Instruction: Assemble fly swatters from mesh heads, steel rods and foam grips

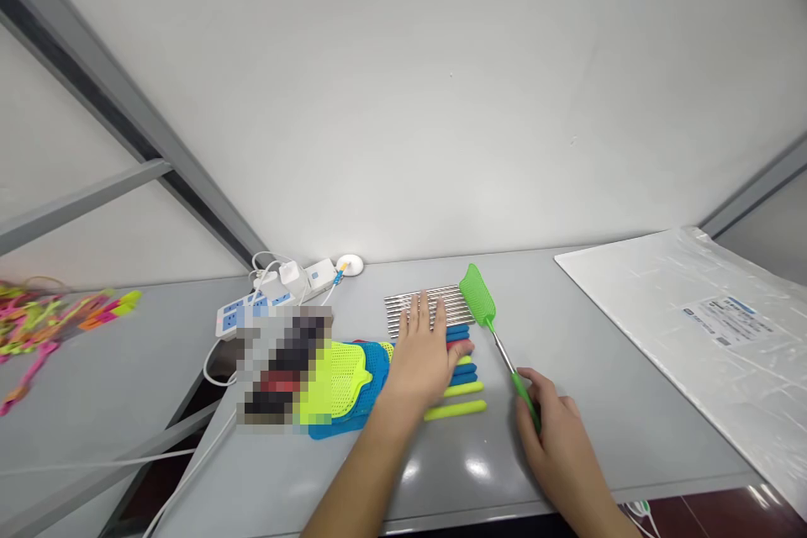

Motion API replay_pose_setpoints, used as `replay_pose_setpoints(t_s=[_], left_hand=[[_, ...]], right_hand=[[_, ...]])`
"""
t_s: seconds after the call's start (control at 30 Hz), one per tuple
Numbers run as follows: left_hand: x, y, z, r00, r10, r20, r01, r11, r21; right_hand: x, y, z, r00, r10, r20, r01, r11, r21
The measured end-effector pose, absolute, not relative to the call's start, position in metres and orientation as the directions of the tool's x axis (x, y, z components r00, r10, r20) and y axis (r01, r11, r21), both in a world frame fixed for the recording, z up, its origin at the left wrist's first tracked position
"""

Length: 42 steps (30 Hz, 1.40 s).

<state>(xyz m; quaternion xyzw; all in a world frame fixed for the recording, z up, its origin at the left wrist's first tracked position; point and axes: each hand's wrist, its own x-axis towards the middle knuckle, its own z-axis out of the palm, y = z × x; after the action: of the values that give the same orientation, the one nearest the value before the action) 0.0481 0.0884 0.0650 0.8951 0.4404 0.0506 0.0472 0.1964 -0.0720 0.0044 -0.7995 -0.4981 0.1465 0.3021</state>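
A green fly swatter [479, 303] lies slantwise on the grey table [492, 487], its mesh head pointing away from me. My right hand [558, 433] is closed around its green handle. Fingers spread, my left hand [421, 353] rests palm down over a row of metal rods [454, 303] and coloured handles. Blue, red and yellow-green handles [455, 410] stick out to the right of it. Left of this hand is a stack of loose swatter heads: yellow-green ones [346, 378] over blue ones [379, 363]. What lies under the palm is hidden.
Behind on the left is a power strip [230, 317] with plugs and white cables. A white wrapped sheet [661, 311] covers the right side. Bright pink, orange and yellow pieces [56, 319] lie on another table at far left. A patch beside the heads is pixelated.
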Motion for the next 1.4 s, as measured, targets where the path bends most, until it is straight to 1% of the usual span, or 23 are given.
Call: replay_pose_setpoints(t_s=[0.1, 0.23, 0.33, 0.43, 0.53, 0.73, 0.87, 1.03, 1.27, 1.4], left_hand=[[0.056, 0.111, 0.067, 0.543, 0.84, 0.017, 0.831, -0.539, 0.137], [0.068, 0.128, 0.057, 0.49, 0.872, -0.005, 0.862, -0.483, 0.153], [0.076, 0.132, 0.045, 0.467, 0.884, -0.024, 0.874, -0.458, 0.163], [0.082, 0.131, 0.036, 0.466, 0.884, -0.026, 0.874, -0.456, 0.168], [0.085, 0.131, 0.031, 0.471, 0.882, -0.01, 0.87, -0.463, 0.169], [0.085, 0.131, 0.029, 0.508, 0.86, 0.04, 0.844, -0.507, 0.174], [0.083, 0.128, 0.03, 0.514, 0.855, 0.066, 0.837, -0.517, 0.18], [0.082, 0.126, 0.032, 0.506, 0.858, 0.086, 0.836, -0.512, 0.196], [0.074, 0.126, 0.036, 0.436, 0.897, 0.066, 0.871, -0.439, 0.218], [0.069, 0.127, 0.041, 0.412, 0.909, 0.054, 0.88, -0.413, 0.233]], right_hand=[[0.195, -0.079, 0.003, 0.434, 0.898, 0.076, 0.726, -0.299, -0.619], [0.191, -0.082, 0.004, 0.418, 0.903, 0.094, 0.744, -0.281, -0.606], [0.187, -0.082, 0.006, 0.411, 0.906, 0.101, 0.731, -0.262, -0.631], [0.184, -0.083, 0.006, 0.389, 0.917, 0.087, 0.694, -0.23, -0.682], [0.182, -0.084, 0.007, 0.406, 0.91, 0.089, 0.66, -0.224, -0.717], [0.181, -0.084, 0.009, 0.388, 0.92, 0.059, 0.643, -0.224, -0.732], [0.185, -0.081, 0.011, 0.437, 0.899, 0.035, 0.6, -0.263, -0.755], [0.187, -0.065, 0.017, 0.44, 0.898, -0.021, 0.596, -0.309, -0.741], [0.185, -0.057, 0.017, 0.351, 0.936, -0.033, 0.641, -0.266, -0.72], [0.185, -0.06, 0.019, 0.353, 0.935, -0.027, 0.649, -0.266, -0.713]])
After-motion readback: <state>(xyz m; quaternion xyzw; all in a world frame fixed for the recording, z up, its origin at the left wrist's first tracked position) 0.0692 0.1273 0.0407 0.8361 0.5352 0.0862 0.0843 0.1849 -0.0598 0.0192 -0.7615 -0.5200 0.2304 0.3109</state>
